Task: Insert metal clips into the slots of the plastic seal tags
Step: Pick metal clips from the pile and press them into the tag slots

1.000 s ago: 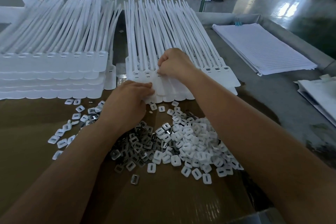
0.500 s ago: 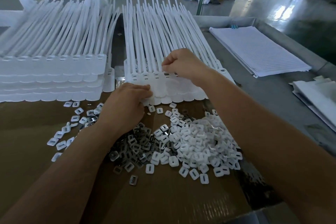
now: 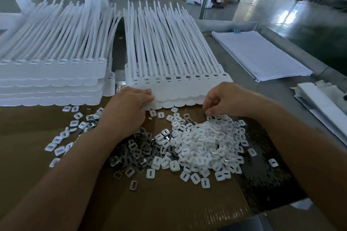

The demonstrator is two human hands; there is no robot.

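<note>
Left hand (image 3: 129, 107) is on the near-left corner of the centre tag stack (image 3: 178, 88), fingers bent over the edge. It pins the sheet so the stack shouldn't slide when I press a clip in. Right hand (image 3: 223, 101) is down at the far edge of the clip pile (image 3: 202, 144), fingers curled in narrow with the tips in among the clips. I can't tell from here whether one is already pinched. The pile sits on the cardboard (image 3: 169, 202) just beside the tag heads, which keeps the reach from pile to slot short. The slot row (image 3: 180, 78) runs across the tag heads facing up, with the straps fanned away from me, so every slot is open to a straight push down. Some slots look dark, but I can't say which are filled. The second tag stack (image 3: 52, 80) is parked to the left, clear of both hands, and the paper stack (image 3: 259, 56) is off to the right. My guess at the next move is to get one clip, orient it and seat it in a slot. The clips are small and interlocked, so grabbing two at once is likely.
</note>
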